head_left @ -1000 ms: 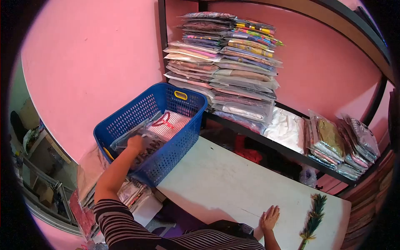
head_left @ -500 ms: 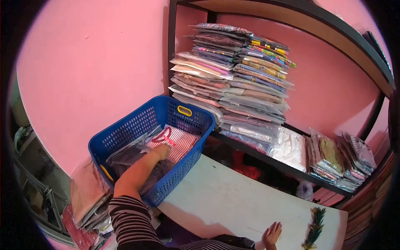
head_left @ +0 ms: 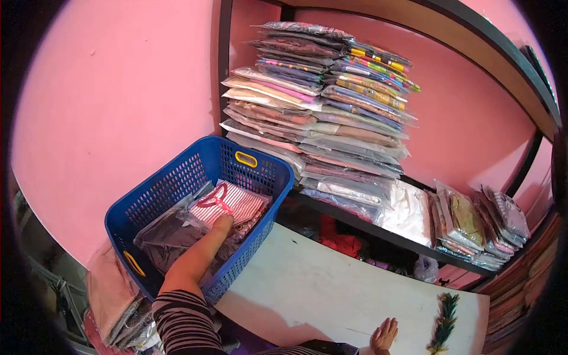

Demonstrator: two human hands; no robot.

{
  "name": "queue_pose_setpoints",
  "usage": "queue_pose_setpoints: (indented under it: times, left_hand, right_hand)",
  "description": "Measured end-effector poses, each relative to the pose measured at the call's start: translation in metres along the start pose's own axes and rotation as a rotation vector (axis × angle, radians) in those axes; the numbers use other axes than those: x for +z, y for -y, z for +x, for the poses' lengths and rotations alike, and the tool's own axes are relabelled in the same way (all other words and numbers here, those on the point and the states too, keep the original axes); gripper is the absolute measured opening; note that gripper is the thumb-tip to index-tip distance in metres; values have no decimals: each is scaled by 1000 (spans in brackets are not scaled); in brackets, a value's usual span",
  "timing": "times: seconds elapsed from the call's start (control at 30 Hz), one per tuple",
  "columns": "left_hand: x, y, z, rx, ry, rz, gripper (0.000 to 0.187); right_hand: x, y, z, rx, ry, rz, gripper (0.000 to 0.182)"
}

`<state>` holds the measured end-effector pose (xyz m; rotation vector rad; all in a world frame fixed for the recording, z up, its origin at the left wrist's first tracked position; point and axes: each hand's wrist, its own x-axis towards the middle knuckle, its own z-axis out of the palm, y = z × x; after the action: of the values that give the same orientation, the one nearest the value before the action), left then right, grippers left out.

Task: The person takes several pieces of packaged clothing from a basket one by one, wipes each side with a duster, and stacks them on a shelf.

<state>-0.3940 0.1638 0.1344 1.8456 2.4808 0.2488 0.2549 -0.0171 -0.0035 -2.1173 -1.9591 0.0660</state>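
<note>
Inside a blue plastic basket [head_left: 251, 248], my left hand [head_left: 222, 225] closes on the near edge of a red-and-white striped garment [head_left: 236, 204] with red straps. Its fingertips are mostly hidden by the cloth. Patterned fabric shows under the garment's right edge. Dark clothing in clear plastic bags [head_left: 171, 236] lies beside it in the basket. My right hand [head_left: 384, 336] rests on the white tabletop [head_left: 319, 272], fingers stretched out and holding nothing.
A black-framed shelf holds tall stacks of bagged clothes [head_left: 349, 130] and smaller bagged piles [head_left: 458, 222]. A dark green tinsel-like strip [head_left: 444, 322] lies on the table at right. More bagged garments [head_left: 112, 296] sit left below the basket, near a pink wall [head_left: 118, 118].
The striped garment has shifted slightly left in the basket, baring patterned fabric at its right. My left hand has turned and its fingers have gone out of sight. The camera view has shifted a little.
</note>
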Motion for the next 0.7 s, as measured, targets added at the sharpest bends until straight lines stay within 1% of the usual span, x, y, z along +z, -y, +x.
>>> queue_pose_setpoints:
  times: [0.03, 0.07, 0.1, 0.17, 0.23, 0.3, 0.33, 0.37, 0.4, 0.43, 0.5, 0.53, 0.6, 0.63, 0.67, 0.7]
  left_hand:
    - [-4, -2, -1, -73, -111, -8, 17]
    - [-8, -7, -5, -176, -113, -76, 18]
    - [-14, -4, -4, -165, -114, -73, 18]
    - [-36, 7, 6, 36, -196, 121, 18]
    - [-102, -12, -4, -15, -367, 93, 18]
    - [-149, -26, -12, 31, -667, 0, 16]
    - [-177, -44, -24, 0, -717, -48, 15]
    - [-203, -64, -39, -29, -762, -99, 13]
    - [-222, -78, -50, 14, -798, -130, 14]
    - [-235, -94, -62, 61, -827, -165, 15]
    - [-255, -135, -92, 183, -895, -270, 19]
    - [-260, -154, -106, 214, -871, -285, 19]
    - [-261, -189, -133, 401, -947, -326, 24]
    - [-259, -205, -145, 421, -934, -343, 24]
    - [-254, -221, -158, 533, -923, -369, 24]
    - [-247, -236, -170, 641, -911, -394, 24]
  right_hand:
    - [-7, 8, 0, 9, 3, 5, 58]
    - [-18, 15, 0, 29, 40, 25, 58]
    - [-26, 18, 1, 49, 73, 46, 58]
    - [-27, 17, 2, 67, 77, 53, 58]
    - [-29, 19, 2, 87, 89, 64, 59]
    - [-34, 21, 0, 60, 68, 53, 59]
    - [-26, 14, 0, 75, 72, 58, 59]
    - [-13, 3, 4, 39, 26, 65, 58]
    - [-4, -3, 3, 10, -19, 70, 58]
    - [6, -10, 1, 9, -20, 78, 58]
    - [5, -10, 3, 17, -30, 89, 58]
    - [9, -13, 4, 7, -50, 114, 57]
    - [16, -10, 12, 113, 7, 113, 58]
    - [5, -4, 17, 120, 40, 294, 63]
    - [39, -18, 27, 101, 17, 643, 72]
    - [-10, 11, 35, 344, 358, 1238, 72]
